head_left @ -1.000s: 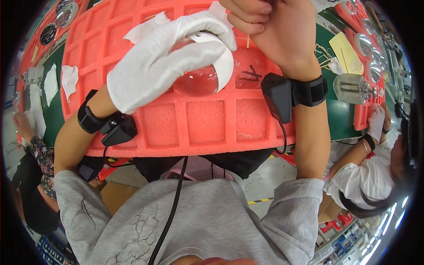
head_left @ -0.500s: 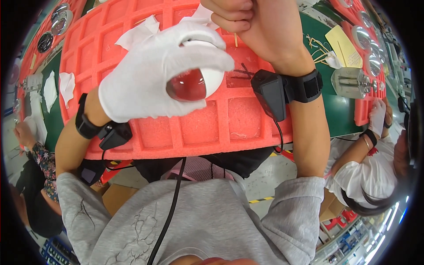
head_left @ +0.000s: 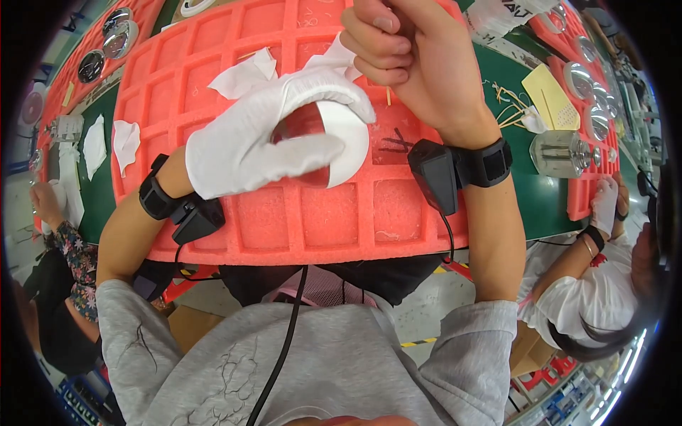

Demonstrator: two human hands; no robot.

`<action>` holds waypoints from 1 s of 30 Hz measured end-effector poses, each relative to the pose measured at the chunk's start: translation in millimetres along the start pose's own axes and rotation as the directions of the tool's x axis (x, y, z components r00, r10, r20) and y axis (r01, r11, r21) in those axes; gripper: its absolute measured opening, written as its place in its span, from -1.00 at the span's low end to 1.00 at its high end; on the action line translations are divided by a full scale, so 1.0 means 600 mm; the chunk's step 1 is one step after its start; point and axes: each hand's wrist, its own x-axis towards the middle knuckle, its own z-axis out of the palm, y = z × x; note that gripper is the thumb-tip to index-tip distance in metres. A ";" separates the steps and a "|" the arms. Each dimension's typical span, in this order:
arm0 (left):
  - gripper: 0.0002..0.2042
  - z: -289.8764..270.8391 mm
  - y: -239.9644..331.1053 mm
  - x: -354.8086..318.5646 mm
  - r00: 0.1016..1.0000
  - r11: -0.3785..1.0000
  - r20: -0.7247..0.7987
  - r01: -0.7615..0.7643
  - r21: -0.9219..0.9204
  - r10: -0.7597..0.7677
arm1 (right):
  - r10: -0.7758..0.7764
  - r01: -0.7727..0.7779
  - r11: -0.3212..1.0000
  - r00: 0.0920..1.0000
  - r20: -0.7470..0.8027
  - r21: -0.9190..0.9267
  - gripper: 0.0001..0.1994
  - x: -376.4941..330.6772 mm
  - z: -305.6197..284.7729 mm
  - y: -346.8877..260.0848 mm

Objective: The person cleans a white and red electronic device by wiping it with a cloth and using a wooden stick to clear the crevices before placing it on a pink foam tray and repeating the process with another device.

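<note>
My left hand (head_left: 238,145), in a white glove, grips a round, shiny glass lens (head_left: 348,153) above the red foam tray (head_left: 327,252). Its gloved fingers curl over the far rim while the thumb lies across the face; a white reflection fills the lens's right half. Bare and closed, my right hand (head_left: 419,60) is beyond the lens to the right. The end of a thin wooden stick (head_left: 388,96) pokes out below its curled fingers; the rest is hidden. Crumpled white wipes (head_left: 245,74) lie on the tray behind the glove.
On the green table (head_left: 526,206) at right are loose sticks (head_left: 506,117), a yellow pad (head_left: 553,99) and a clear jar with metal fittings (head_left: 558,155). Red trays with lenses (head_left: 121,39) flank both sides. A co-worker's gloved hand (head_left: 604,202) is at far right, another person at far left.
The lens has turned in my left hand, showing more of its white-reflecting face, and the thumb now lies across it. My right hand has shifted slightly; the view has moved a little.
</note>
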 end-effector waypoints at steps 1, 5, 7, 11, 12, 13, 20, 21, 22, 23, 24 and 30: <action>-0.65 0.000 0.003 -0.002 0.997 0.986 0.007 0.076 -0.146 -0.076 | -0.003 0.003 1.000 1.000 -0.001 -0.005 -0.54 0.000 0.002 -0.001; -0.74 0.001 -0.001 0.000 0.988 0.908 0.017 0.147 -0.392 -0.153 | 0.012 -0.012 1.000 1.000 -0.012 0.010 -0.54 0.002 0.001 -0.001; -0.74 0.002 -0.008 0.004 0.999 0.946 -0.035 0.016 -0.323 -0.029 | 0.018 -0.018 1.000 1.000 -0.011 0.017 -0.54 0.003 -0.005 0.003; -0.71 0.016 0.005 0.006 0.987 0.890 -0.050 0.116 -0.441 -0.153 | -0.068 0.070 0.996 0.997 0.048 -0.047 -0.55 0.004 -0.015 0.008; -0.71 0.014 0.004 0.005 0.988 0.895 -0.054 0.110 -0.433 -0.148 | -0.072 0.075 0.995 0.996 0.043 -0.068 -0.55 0.005 -0.014 0.007; -0.67 0.016 0.003 0.004 0.992 0.945 -0.082 0.062 -0.320 -0.093 | -0.068 0.071 0.994 0.997 0.033 -0.085 -0.54 0.004 -0.015 0.008; -0.47 0.022 0.012 0.002 0.990 0.998 -0.134 -0.027 0.050 0.034 | -0.067 0.069 0.982 0.998 0.013 -0.174 -0.54 0.005 -0.012 0.010; -0.41 0.022 0.014 0.004 0.990 0.999 -0.136 -0.018 0.041 0.024 | -0.065 0.066 0.980 0.998 0.013 -0.186 -0.54 0.004 -0.012 0.010; -0.34 0.022 0.015 0.006 0.991 0.999 -0.137 -0.009 0.031 0.013 | -0.062 0.064 0.978 0.998 0.014 -0.197 -0.54 0.004 -0.012 0.011; -0.28 0.023 0.016 0.006 0.991 1.000 -0.137 0.001 0.021 0.002 | -0.060 0.061 0.979 0.998 0.014 -0.194 -0.54 0.004 -0.011 0.012; -0.28 0.026 0.018 0.005 0.991 1.000 -0.136 0.005 0.020 -0.002 | -0.070 0.070 0.974 0.998 0.007 -0.217 -0.54 0.004 -0.011 0.013; -0.33 0.032 0.021 -0.005 0.979 0.954 -0.097 0.150 -0.258 -0.180 | -0.041 0.042 0.972 0.999 0.008 -0.231 -0.55 0.005 -0.011 0.013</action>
